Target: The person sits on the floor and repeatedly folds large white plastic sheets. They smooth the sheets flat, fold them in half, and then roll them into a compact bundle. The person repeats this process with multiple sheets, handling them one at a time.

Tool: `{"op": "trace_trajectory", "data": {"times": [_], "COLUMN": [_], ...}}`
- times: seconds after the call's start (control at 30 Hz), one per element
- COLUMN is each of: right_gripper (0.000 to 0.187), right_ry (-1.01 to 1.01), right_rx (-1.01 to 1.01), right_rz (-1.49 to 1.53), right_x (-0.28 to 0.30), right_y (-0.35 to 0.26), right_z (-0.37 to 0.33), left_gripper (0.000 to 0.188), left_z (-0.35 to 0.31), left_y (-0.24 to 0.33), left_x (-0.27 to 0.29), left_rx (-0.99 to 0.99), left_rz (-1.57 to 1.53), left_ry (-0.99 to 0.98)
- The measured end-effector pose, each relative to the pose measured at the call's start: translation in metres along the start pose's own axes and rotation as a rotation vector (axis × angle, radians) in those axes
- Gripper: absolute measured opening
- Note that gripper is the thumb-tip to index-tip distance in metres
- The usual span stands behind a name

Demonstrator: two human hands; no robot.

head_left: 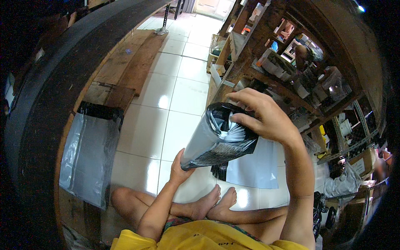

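A thick roll of plastic mailing bags (198,137), grey-white outside with black edges, is tilted up in front of me. My left hand (180,168) grips it around its lower end. At the roll's open upper end is my right hand (262,114), its fingers spread and curved, with the thumb reaching over the opening. The thumb tip is close to the fanned white inner layers; I cannot tell whether it presses on them. A flat white plastic bag (254,166) with a black edge lies on the floor beneath the roll, partly hidden by it.
To the left, grey plastic bags (89,154) with a black top band lie by wooden boards (137,62). A dark curved edge (46,104) runs along the left. Wooden shelving (291,75) with boxes and wrapped goods stands on the right. My crossed legs rest on white floor tiles (166,96).
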State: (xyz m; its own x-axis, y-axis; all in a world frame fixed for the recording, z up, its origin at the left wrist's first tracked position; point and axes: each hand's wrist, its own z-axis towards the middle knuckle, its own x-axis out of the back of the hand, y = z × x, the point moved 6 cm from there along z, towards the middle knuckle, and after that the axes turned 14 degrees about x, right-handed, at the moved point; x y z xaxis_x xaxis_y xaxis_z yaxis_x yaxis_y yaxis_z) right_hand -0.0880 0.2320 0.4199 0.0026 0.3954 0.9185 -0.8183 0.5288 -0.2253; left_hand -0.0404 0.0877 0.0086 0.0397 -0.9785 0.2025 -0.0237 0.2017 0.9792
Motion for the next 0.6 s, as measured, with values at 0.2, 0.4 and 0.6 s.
{"op": "trace_trajectory", "data": {"times": [0.2,0.4,0.6], "right_gripper": [0.025,0.018,0.019], "right_ry": [0.058,0.086,0.124], "right_rx": [0.107,0.270,0.280], "right_rz": [-0.123,-0.239,-0.225], "right_x": [-0.016,-0.020,-0.019], "right_y": [-0.004,-0.006,-0.015], "right_z": [0.018,0.026,0.035], "left_gripper": [0.094,0.092,0.094], "left_z": [-0.001,-0.003,-0.003], "left_y": [0.003,-0.002,-0.004], "left_x": [0.003,0.002,0.003], "left_rx": [0.054,0.028,-0.002], "left_rz": [-0.050,-0.031,-0.044], "left_ry": [-0.006,0.015,0.032]}}
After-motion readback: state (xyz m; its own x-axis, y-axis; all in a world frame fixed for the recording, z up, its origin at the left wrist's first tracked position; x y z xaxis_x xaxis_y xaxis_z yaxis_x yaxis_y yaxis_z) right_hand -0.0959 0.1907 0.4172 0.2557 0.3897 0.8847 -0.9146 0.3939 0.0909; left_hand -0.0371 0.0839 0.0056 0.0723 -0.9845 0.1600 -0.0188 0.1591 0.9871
